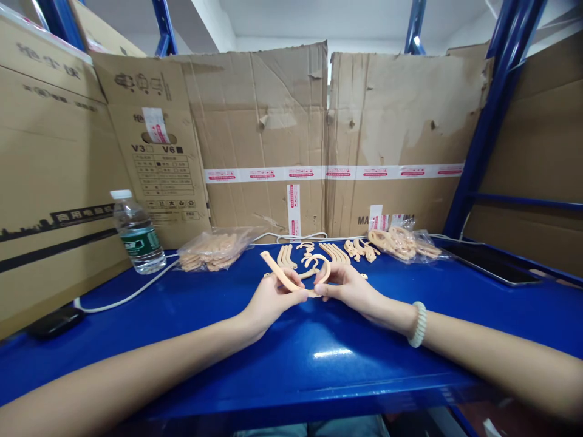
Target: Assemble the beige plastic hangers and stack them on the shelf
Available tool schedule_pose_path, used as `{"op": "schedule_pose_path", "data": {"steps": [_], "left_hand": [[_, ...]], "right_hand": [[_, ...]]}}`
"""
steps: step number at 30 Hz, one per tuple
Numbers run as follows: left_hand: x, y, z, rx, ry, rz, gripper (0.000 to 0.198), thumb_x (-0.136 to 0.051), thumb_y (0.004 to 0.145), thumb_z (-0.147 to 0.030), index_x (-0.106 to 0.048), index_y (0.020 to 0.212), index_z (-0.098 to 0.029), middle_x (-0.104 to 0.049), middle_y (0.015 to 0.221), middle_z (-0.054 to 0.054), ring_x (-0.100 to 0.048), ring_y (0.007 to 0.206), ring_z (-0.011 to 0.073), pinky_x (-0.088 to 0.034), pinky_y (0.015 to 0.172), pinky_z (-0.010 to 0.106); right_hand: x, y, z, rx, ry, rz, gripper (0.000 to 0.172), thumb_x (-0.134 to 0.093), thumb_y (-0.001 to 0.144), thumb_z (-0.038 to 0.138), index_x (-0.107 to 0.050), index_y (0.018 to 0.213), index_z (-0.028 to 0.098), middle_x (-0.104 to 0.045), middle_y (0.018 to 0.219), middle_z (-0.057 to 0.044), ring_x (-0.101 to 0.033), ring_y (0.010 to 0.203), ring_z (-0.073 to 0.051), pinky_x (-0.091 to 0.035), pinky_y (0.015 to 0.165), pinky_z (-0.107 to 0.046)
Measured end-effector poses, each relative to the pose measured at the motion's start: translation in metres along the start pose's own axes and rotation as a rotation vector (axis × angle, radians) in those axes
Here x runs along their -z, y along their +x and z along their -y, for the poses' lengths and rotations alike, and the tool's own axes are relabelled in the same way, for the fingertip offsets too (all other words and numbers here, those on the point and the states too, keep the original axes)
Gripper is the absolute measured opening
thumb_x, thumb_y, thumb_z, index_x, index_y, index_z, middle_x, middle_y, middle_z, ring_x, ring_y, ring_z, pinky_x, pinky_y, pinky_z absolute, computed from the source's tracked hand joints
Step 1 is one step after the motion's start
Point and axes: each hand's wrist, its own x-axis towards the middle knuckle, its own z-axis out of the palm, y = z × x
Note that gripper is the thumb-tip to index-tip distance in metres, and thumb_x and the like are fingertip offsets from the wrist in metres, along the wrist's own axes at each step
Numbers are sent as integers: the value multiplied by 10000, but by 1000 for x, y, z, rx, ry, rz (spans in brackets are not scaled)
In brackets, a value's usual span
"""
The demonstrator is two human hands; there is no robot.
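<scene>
At frame centre, the left hand (pixel 273 298) pinches a straight, pale-tan plastic bar (pixel 277 269) and the right hand (pixel 350 286) clasps a curved, pale-tan plastic hook (pixel 328 267), apparently to steady both where they meet, though that contact is obscured

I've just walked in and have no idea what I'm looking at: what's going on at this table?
Over a blue table, a person's left hand grips a long pale strip and the right hand a hook-shaped piece. The two pieces come close together between the hands; whether they are joined I can't tell. Behind them lie loose curved strips, with a left bag of parts and a right bag of parts farther out.
</scene>
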Motion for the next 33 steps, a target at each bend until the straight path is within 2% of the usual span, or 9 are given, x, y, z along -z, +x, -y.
{"op": "schedule_pose_path", "data": {"steps": [7,11,14,16,18,21,27,30,33], "left_hand": [[-2,1,2,41,-14,107,335,-751,622,-172,-505,849,-164,-683,725,-4,-644,699,144,-464,684,260],[1,3,4,63,-44,74,318,-778,588,-174,-536,793,-151,-667,697,-3,-632,687,142,-462,671,262],[1,4,2,99,-135,42,326,-797,559,-177,-544,761,-141,-638,659,-10,-606,652,124,-455,653,252],[1,5,0,126,-205,41,339,-805,552,-187,-537,754,-138,-627,659,-12,-592,641,110,-447,643,241],[0,5,-1,144,-260,40,355,-814,540,-189,-531,748,-136,-620,675,-11,-598,665,112,-445,648,237],[0,5,-3,154,-288,33,369,-825,528,-184,-530,744,-133,-609,689,-11,-606,693,123,-451,662,245],[-1,5,-3,151,-305,27,389,-837,516,-186,-529,748,-131,-609,712,-4,-607,709,126,-455,678,254],[0,5,-3,153,-304,32,395,-842,512,-191,-530,748,-132,-608,708,-4,-601,695,122,-456,673,257],[0,5,-3,159,-309,35,401,-845,509,-195,-529,748,-131,-612,710,-2,-598,694,120,-457,676,257]], "right_hand": [[-6,-3,-2,-102,11,69,386,-831,548,380,-598,735,135,-600,590,19,-569,515,-106,-514,499,-236],[7,5,11,-76,-57,165,439,-756,658,440,-636,944,130,-649,695,-26,-608,572,-129,-528,538,-260],[36,18,17,84,-309,34,378,-615,803,454,-651,1020,147,-664,762,-52,-602,629,-150,-512,557,-280],[58,28,13,248,-658,-56,246,-612,820,363,-693,935,162,-678,835,-74,-611,743,-184,-509,676,-323],[77,38,5,372,-986,-10,154,-621,811,269,-716,885,173,-676,865,-88,-592,853,-225,-474,796,-377],[92,48,-11,433,-1200,107,172,-596,813,178,-724,925,159,-661,935,-116,-569,925,-251,-449,843,-393],[89,55,-20,461,-1120,144,186,-543,815,129,-726,799,157,-662,903,-109,-585,900,-229,-453,834,-358],[85,52,-14,458,-980,35,155,-560,822,195,-711,796,167,-677,889,-92,-607,848,-208,-467,796,-341],[78,45,-6,367,-769,-116,188,-580,828,317,-691,851,167,-673,721,-56,-609,647,-180,-485,634,-312]]}}
